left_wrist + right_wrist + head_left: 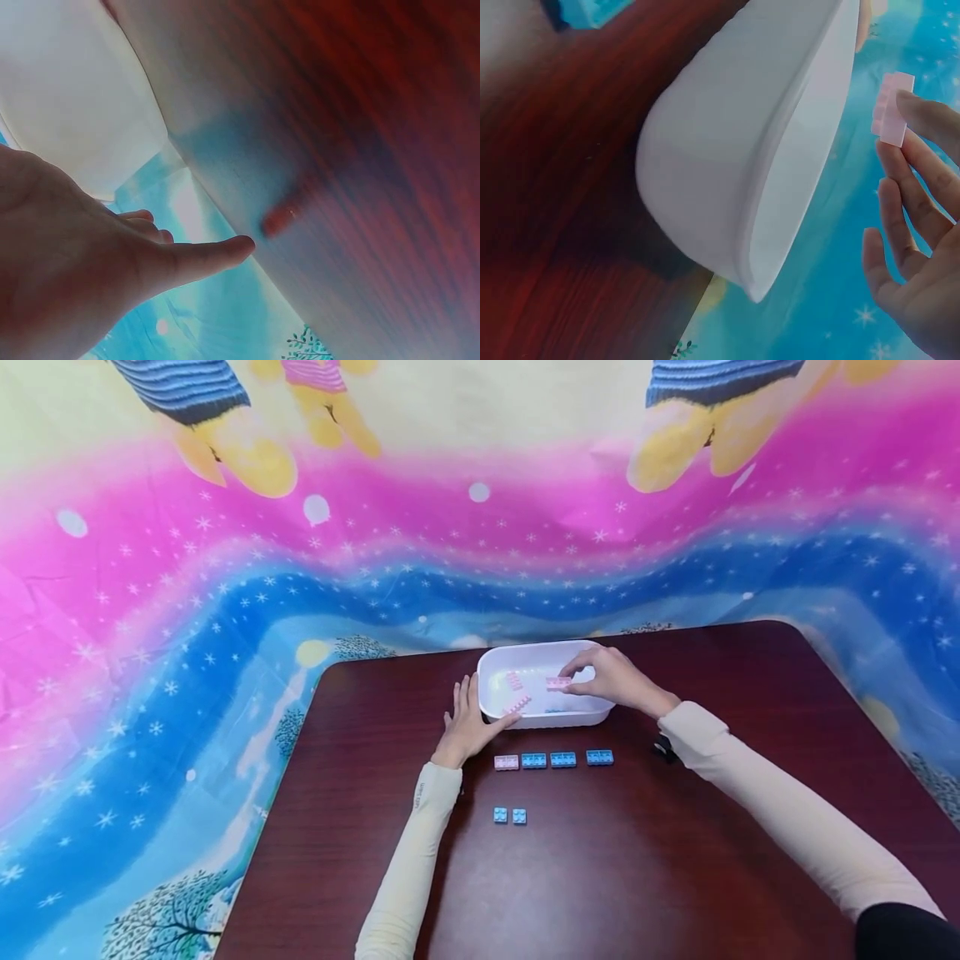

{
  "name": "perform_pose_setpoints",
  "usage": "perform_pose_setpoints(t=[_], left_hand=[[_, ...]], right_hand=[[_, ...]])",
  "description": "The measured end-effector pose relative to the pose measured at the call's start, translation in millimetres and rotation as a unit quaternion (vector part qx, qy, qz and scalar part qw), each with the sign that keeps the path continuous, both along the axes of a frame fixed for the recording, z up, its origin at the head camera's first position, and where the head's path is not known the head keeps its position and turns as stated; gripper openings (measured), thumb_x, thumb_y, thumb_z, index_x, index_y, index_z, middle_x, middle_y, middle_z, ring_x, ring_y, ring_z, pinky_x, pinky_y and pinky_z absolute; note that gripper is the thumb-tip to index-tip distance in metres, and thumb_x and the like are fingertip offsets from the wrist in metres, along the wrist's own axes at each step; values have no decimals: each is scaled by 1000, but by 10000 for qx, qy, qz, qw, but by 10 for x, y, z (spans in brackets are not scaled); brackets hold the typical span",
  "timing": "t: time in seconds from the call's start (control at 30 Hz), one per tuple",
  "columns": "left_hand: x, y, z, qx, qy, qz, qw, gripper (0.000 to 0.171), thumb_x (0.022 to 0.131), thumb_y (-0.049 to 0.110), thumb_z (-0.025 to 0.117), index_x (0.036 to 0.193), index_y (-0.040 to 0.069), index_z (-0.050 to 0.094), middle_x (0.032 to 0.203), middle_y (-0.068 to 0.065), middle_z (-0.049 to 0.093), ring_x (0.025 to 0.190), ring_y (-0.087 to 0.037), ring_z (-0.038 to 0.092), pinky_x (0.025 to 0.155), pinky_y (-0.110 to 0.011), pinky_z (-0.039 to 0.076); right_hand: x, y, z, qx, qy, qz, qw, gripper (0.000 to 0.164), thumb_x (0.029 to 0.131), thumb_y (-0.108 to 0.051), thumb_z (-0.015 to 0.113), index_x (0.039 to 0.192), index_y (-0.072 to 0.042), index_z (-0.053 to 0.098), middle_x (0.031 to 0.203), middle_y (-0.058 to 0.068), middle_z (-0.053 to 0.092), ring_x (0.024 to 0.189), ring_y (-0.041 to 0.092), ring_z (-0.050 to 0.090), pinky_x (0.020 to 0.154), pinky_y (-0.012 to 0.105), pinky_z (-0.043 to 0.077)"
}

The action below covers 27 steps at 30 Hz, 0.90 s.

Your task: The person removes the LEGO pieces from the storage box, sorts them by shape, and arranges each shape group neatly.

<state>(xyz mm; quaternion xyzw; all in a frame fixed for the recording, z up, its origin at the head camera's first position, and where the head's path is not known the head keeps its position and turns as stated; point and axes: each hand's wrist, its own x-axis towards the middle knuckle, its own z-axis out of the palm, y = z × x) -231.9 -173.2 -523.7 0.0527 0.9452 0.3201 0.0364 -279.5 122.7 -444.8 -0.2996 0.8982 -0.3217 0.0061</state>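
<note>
Our right hand pinches a pink brick over the tub; our left hand, fingers extended at the tub's left, should steady it while the brick clears the rim.

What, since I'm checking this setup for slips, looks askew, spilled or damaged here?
Only a small thing: the rightmost blue brick on the table sits slightly apart, its gap to the neighbouring blue brick wider than the others in that row. Nothing visible looks spilled or damaged.
</note>
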Motion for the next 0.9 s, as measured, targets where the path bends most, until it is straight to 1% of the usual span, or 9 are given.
perform_pose_setpoints(t=[0.13, 0.2, 0.27, 0.37, 0.47, 0.6, 0.73, 0.83, 0.9], left_hand=[[15, 4, 15, 127, 58, -2, 9999, 122, 90, 75, 65, 172, 18, -5, 177, -15, 0, 163, -33, -5, 119, -77, 15], [18, 6, 13, 113, 71, -7, 9999, 121, 91, 73, 66, 172, 18, -6, 177, -16, 0, 163, -33, -5, 119, -77, 15], [17, 3, 12, 141, 83, -2, 9999, 120, 91, 70, 68, 172, 18, -5, 177, -16, 0, 163, -34, -4, 118, -77, 15], [4, -3, -3, 78, 51, -13, 10000, 120, 92, 70, 67, 171, 19, -6, 177, -16, -1, 163, -34, -6, 119, -77, 15], [-9, -9, -19, -3, 5, -30, 10000, 120, 92, 72, 65, 171, 19, -9, 178, -15, -3, 163, -32, -8, 119, -76, 15], [-12, -12, -28, 51, 12, -49, 10000, 121, 91, 73, 65, 171, 20, -8, 178, -15, -2, 163, -33, -7, 119, -77, 15], [-15, -10, -26, 82, 22, -49, 10000, 122, 91, 74, 66, 171, 20, -8, 178, -15, -2, 163, -33, -6, 119, -76, 15], [-30, -9, -39, -48, -26, -15, 10000, 122, 91, 75, 64, 171, 19, -8, 178, -13, -3, 163, -32, -7, 120, -75, 15], [-32, -7, -42, -49, -36, 8, 10000, 122, 91, 75, 64, 171, 18, -6, 178, -13, -3, 163, -31, -6, 120, -75, 16]], right_hand=[[147, 123, 7, -26, -15, -97, 9999, 24, 90, -14, 87, 112, -6, 83, 111, 12, 78, 113, 36, 65, 97, 57, 50], [219, 192, 2, -33, -35, -164, 9999, 23, 90, -14, 87, 112, -7, 84, 110, 11, 78, 113, 36, 64, 98, 57, 49], [284, 266, -12, -65, -49, -219, 9997, 22, 90, -13, 87, 111, -8, 84, 108, 10, 78, 110, 36, 63, 95, 56, 49], [366, 377, -41, -103, 51, -263, 9996, 20, 89, -12, 88, 108, -10, 85, 106, 8, 79, 103, 34, 62, 85, 50, 49], [442, 485, -76, -119, 188, -248, 9994, 20, 88, -11, 88, 107, -11, 84, 105, 7, 79, 101, 34, 62, 84, 51, 49], [553, 622, -142, -138, 209, -273, 9993, 21, 87, -10, 89, 107, -12, 84, 103, 5, 78, 101, 33, 62, 85, 53, 51], [653, 750, -236, -83, 155, -366, 9992, 22, 87, -14, 90, 108, -13, 85, 102, 1, 79, 98, 27, 62, 83, 49, 52], [712, 840, -325, 35, 38, -419, 9991, 22, 88, -17, 89, 109, -14, 85, 103, 0, 78, 98, 24, 62, 83, 46, 52], [743, 897, -392, 114, -60, -447, 9989, 22, 88, -17, 89, 110, -15, 85, 104, -1, 78, 98, 23, 61, 83, 45, 53]])
